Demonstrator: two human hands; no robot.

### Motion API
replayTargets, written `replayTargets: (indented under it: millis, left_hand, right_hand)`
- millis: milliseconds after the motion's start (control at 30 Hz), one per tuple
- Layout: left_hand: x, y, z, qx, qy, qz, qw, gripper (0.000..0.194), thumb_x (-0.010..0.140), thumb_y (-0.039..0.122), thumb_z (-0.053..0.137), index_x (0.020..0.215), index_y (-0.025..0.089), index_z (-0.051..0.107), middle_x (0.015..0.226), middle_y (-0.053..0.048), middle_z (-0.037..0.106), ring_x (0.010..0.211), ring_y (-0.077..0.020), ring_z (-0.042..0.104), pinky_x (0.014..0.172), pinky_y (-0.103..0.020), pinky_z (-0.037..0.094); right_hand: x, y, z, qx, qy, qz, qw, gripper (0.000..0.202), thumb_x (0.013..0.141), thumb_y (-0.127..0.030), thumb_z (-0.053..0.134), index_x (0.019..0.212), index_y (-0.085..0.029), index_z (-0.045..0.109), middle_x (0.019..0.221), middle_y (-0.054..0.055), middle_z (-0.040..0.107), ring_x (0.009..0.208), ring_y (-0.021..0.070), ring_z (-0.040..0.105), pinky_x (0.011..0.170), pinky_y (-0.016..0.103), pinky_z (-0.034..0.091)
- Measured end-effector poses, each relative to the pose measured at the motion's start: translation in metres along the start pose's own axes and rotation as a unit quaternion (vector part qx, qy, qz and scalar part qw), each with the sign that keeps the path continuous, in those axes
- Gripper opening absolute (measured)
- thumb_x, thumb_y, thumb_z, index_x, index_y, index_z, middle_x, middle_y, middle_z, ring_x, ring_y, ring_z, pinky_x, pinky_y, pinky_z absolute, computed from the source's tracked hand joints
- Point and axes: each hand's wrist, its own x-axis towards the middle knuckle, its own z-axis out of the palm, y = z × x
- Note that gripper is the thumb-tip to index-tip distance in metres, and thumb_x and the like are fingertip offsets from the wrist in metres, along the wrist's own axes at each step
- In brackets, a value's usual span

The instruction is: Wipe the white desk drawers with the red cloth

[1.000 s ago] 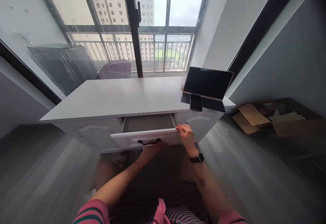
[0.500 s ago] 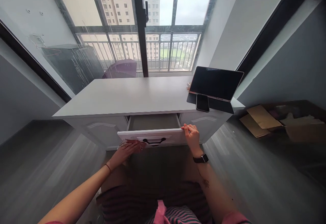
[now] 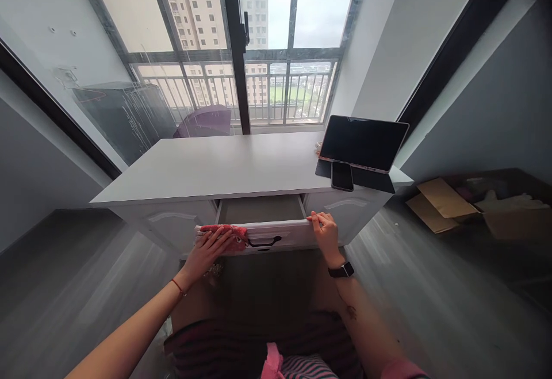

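Plainly, both hands were at the drawer [image 3: 297,231] of a white cabinet [image 3: 224,166], which stood partly pulled out with its grey bottom showing. Taking its black bow handle [image 3: 269,242] as the middle of a dial, the red cloth [image 3: 236,231] lay at nine o'clock, just beside the handle and bunched against the front panel at its upper edge. The left hand [image 3: 210,250] rested on that cloth, its fingers straight and slightly spread rather than curled; whether the thumb pinched anything could not be told. A thin red bracelet [image 3: 177,286] circled the wrist.

At three o'clock the right hand [image 3: 325,233] gripped the corner of the drawer front, fingers bent over the top edge. A dark-strapped smartwatch [image 3: 342,270] sat on that wrist.

Toward two o'clock, on the cabinet top, a tablet [image 3: 364,144] leaned upright in its black folio cover, with a smartphone [image 3: 342,176] lying on the cover's near edge. Farther out at three o'clock, an open cardboard box [image 3: 515,222] stood on the floor. A sliding window [image 3: 241,80] filled twelve o'clock, with a purple object [image 3: 206,120] visible through the glass at eleven.
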Motion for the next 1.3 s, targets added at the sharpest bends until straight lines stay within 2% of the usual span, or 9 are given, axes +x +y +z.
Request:
replayTargets:
  millis: [200,367,467,600,767,933,1100,1300]
  left_hand:
    - [0.038,0.026,-0.004,0.005,0.005,0.034,0.999,0.072,0.085,0.007,0.047,0.153,0.028,0.033,0.166,0.005,0.007,0.152,-0.0222,0.005,0.124,-0.043,-0.001]
    - [0.069,0.048,-0.015,0.013,-0.004,0.034,0.999,0.076,0.083,0.002,0.045,0.153,0.027,0.032,0.166,0.005,0.008,0.152,-0.0199,0.006,0.125,-0.041,-0.002]
    - [0.085,0.062,-0.019,-0.003,0.012,0.034,0.999,0.075,0.083,0.002,0.045,0.153,0.026,0.032,0.166,0.007,0.007,0.152,-0.0191,0.004,0.125,-0.038,-0.001]
    - [0.108,0.081,-0.02,-0.034,0.022,0.031,0.999,0.074,0.084,0.004,0.045,0.154,0.024,0.029,0.165,0.008,0.007,0.152,-0.0167,0.005,0.125,-0.034,0.01]
    - [0.143,0.11,-0.024,-0.093,-0.01,0.049,0.994,0.073,0.086,0.005,0.044,0.155,0.021,0.025,0.165,0.005,0.014,0.15,-0.0153,0.02,0.119,-0.032,0.03]
    - [0.17,0.128,-0.031,-0.121,-0.019,0.059,0.991,0.064,0.092,0.009,0.038,0.154,0.016,0.026,0.163,0.003,0.019,0.147,-0.0146,0.027,0.117,-0.03,0.033]
    - [0.165,0.122,-0.029,-0.152,-0.039,0.061,0.986,0.07,0.09,0.006,0.038,0.156,0.022,0.02,0.163,0.002,0.02,0.149,-0.014,0.024,0.121,-0.034,0.027]
    - [0.122,0.089,-0.02,-0.144,-0.056,0.05,0.987,0.077,0.087,-0.001,0.034,0.156,0.026,0.011,0.163,0.007,0.018,0.149,-0.0092,0.02,0.12,-0.029,0.027]
  right_hand:
    - [0.001,0.0,-0.001,0.002,-0.004,0.002,1.0,0.051,0.099,-0.048,0.039,0.071,-0.021,0.072,0.073,0.005,0.067,0.077,0.0207,0.052,0.077,0.034,0.04]
    - [0.001,-0.001,-0.001,0.008,-0.002,0.01,1.0,0.051,0.1,-0.047,0.039,0.07,-0.021,0.072,0.073,0.005,0.067,0.077,0.0206,0.052,0.078,0.034,0.039]
    - [0.001,-0.001,-0.001,0.011,-0.004,0.011,1.0,0.05,0.099,-0.047,0.04,0.071,-0.021,0.072,0.074,0.006,0.067,0.078,0.021,0.052,0.077,0.034,0.039]
    - [0.001,0.0,0.0,0.006,-0.008,0.006,1.0,0.051,0.099,-0.047,0.039,0.071,-0.02,0.072,0.073,0.006,0.067,0.078,0.0208,0.052,0.077,0.034,0.039]
    - [0.001,0.0,-0.001,-0.009,-0.007,0.001,1.0,0.052,0.1,-0.048,0.037,0.071,-0.021,0.071,0.072,0.006,0.066,0.077,0.0208,0.052,0.077,0.034,0.04]
    - [0.002,-0.003,-0.003,-0.01,-0.017,0.001,1.0,0.053,0.1,-0.048,0.037,0.068,-0.022,0.07,0.072,0.005,0.067,0.076,0.0205,0.052,0.077,0.034,0.04]
    - [0.003,-0.004,-0.003,-0.013,-0.017,-0.001,1.0,0.053,0.1,-0.048,0.036,0.069,-0.022,0.07,0.072,0.006,0.067,0.076,0.0204,0.052,0.077,0.034,0.04]
    - [0.002,-0.003,-0.002,-0.006,-0.011,0.006,1.0,0.052,0.1,-0.049,0.038,0.071,-0.021,0.071,0.072,0.005,0.067,0.076,0.0204,0.052,0.076,0.034,0.04]
